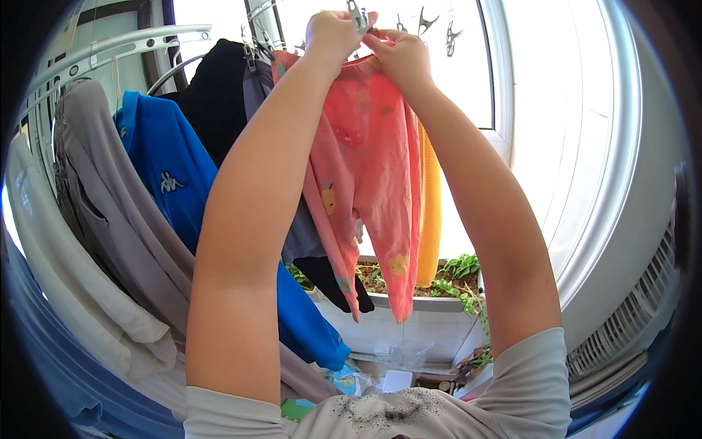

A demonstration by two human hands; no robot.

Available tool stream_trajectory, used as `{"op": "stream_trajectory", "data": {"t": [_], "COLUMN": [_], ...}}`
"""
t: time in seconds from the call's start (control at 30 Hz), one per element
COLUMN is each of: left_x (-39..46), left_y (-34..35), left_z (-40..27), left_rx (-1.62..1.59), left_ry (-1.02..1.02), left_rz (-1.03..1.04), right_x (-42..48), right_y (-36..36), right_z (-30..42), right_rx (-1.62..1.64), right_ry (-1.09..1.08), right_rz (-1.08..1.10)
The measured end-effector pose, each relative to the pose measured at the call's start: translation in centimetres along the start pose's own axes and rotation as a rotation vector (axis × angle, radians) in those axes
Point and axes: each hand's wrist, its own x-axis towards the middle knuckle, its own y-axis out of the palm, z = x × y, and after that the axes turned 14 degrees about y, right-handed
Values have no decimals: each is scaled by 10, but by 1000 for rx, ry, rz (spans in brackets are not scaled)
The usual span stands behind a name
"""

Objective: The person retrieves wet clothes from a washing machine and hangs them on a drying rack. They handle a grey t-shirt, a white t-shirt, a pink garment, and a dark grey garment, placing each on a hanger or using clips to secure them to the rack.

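Note:
Both of my arms are raised in front of me. My left hand grips a metal clothes peg by its fingertips, at the top of the view. Close beside it, my right hand pinches at the top edge of a pair of pink trousers; its exact contact is partly hidden. Printed fruit shapes mark the trousers, which hang upright with both legs down. Their waistband is partly covered by my left forearm. More metal pegs dangle to the right of my hands.
A blue Kappa top, grey trousers, a black garment and a white garment hang at left beneath a metal rack. A yellow garment hangs behind the trousers. Below stands a planter with leafy plants.

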Motion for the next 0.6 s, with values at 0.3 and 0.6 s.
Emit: {"op": "stream_trajectory", "data": {"t": [0.3,0.6], "left_x": [9,6], "left_y": [-10,-33], "left_z": [37,21], "left_rx": [-172,42], "left_ry": [41,255], "left_rz": [160,354], "right_x": [-9,-6], "right_y": [-26,-4], "right_z": [-8,-26], "right_rx": [789,764], "right_ry": [420,342], "right_rz": [863,501]}}
